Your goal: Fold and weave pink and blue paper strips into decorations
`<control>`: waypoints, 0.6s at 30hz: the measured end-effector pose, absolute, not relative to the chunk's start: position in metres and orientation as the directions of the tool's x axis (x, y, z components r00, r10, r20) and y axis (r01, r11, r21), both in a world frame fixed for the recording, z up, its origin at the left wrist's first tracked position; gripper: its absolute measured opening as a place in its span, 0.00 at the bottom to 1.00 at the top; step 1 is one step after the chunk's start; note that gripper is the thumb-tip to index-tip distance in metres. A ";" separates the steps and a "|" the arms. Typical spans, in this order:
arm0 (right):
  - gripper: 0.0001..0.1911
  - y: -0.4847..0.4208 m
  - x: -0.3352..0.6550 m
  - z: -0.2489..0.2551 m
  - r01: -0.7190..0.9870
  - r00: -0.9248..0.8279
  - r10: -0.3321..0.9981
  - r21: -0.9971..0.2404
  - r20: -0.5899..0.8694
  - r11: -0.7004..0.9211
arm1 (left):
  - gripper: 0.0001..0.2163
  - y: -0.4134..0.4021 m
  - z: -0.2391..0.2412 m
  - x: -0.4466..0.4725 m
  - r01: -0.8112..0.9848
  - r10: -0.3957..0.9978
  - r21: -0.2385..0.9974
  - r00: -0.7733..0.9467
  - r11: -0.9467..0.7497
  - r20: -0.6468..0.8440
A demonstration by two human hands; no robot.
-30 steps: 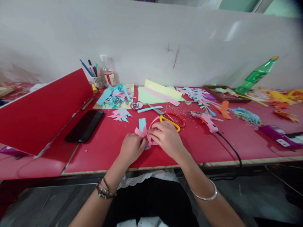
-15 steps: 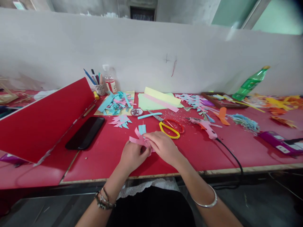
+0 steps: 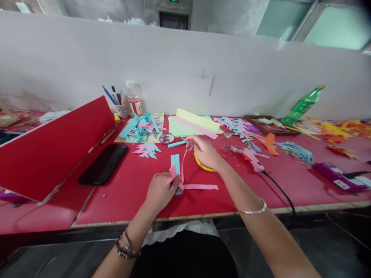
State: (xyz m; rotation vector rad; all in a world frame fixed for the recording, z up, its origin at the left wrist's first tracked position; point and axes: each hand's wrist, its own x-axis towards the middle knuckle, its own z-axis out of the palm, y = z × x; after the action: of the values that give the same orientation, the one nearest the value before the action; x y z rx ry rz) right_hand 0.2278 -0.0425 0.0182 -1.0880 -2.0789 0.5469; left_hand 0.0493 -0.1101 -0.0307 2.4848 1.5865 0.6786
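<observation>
Near the front of the red table, my left hand (image 3: pixel 162 188) is closed on folded pink paper strips (image 3: pixel 173 173). One pink end (image 3: pixel 201 187) lies out to the right. My right hand (image 3: pixel 204 152) is raised and pinches the upper end of another pink paper strip (image 3: pixel 183 168), which runs down to the left fingers. Light-blue paper strips (image 3: pixel 175 162) lie flat on the table, partly beneath the left hand and the pink strips. Scissors lie under and behind the right hand; mainly their yellow handle (image 3: pixel 205 166) shows.
Left are a black phone (image 3: pixel 103 164) and a standing red board (image 3: pixel 58 143). Behind lie a pile of cut paper strips (image 3: pixel 143 127), a pointed paper piece (image 3: pixel 147 149) and coloured sheets (image 3: pixel 188 125). To the right are a pink glue gun (image 3: pixel 251 156), its cord, and a green bottle (image 3: pixel 303 105).
My right hand has moved up and away from the left, drawing a pink strip upward. Another pink end now lies out to the right, and more of the blue strips shows.
</observation>
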 end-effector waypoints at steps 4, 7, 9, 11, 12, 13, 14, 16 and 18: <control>0.20 0.001 0.243 0.007 0.851 -0.238 0.906 -0.375 0.350 0.368 | 0.19 -0.111 -0.030 0.050 0.849 0.902 0.334 0.322 -0.409 0.288; 0.18 0.019 0.248 -0.007 0.912 -0.222 0.937 -0.283 0.270 0.297 | 0.19 -0.112 -0.029 0.050 0.852 0.906 0.335 0.317 -0.402 0.282; 0.15 0.025 0.250 -0.015 0.919 -0.217 0.944 -0.273 0.250 0.283 | 0.20 -0.112 -0.029 0.050 0.854 0.903 0.325 0.319 -0.405 0.287; 0.13 0.028 0.251 -0.021 0.926 -0.206 0.948 -0.266 0.243 0.269 | 0.20 -0.112 -0.030 0.050 0.855 0.901 0.320 0.323 -0.409 0.291; 0.13 0.030 0.252 -0.023 0.929 -0.199 0.949 -0.263 0.244 0.262 | 0.20 -0.112 -0.031 0.050 0.854 0.900 0.320 0.323 -0.411 0.293; 0.13 0.031 0.252 -0.024 0.931 -0.193 0.949 -0.261 0.248 0.257 | 0.20 -0.111 -0.031 0.049 0.852 0.900 0.324 0.323 -0.412 0.294; 0.14 0.033 0.253 -0.025 0.932 -0.190 0.949 -0.259 0.252 0.255 | 0.20 -0.111 -0.032 0.049 0.850 0.900 0.329 0.321 -0.411 0.293; 0.17 0.036 0.254 -0.027 0.931 -0.193 0.948 -0.258 0.254 0.259 | 0.20 -0.111 -0.033 0.049 0.850 0.905 0.338 0.315 -0.403 0.286; 0.16 0.040 0.255 -0.028 0.927 -0.208 0.946 -0.260 0.248 0.272 | 0.21 -0.110 -0.033 0.049 0.850 0.907 0.341 0.315 -0.401 0.280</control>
State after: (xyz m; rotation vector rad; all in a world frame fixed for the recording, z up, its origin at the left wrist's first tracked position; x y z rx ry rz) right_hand 0.2546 0.0398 -0.0280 -1.7029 -2.1939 0.0774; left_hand 0.0492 -0.1103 -0.0326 2.4397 1.6396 0.6549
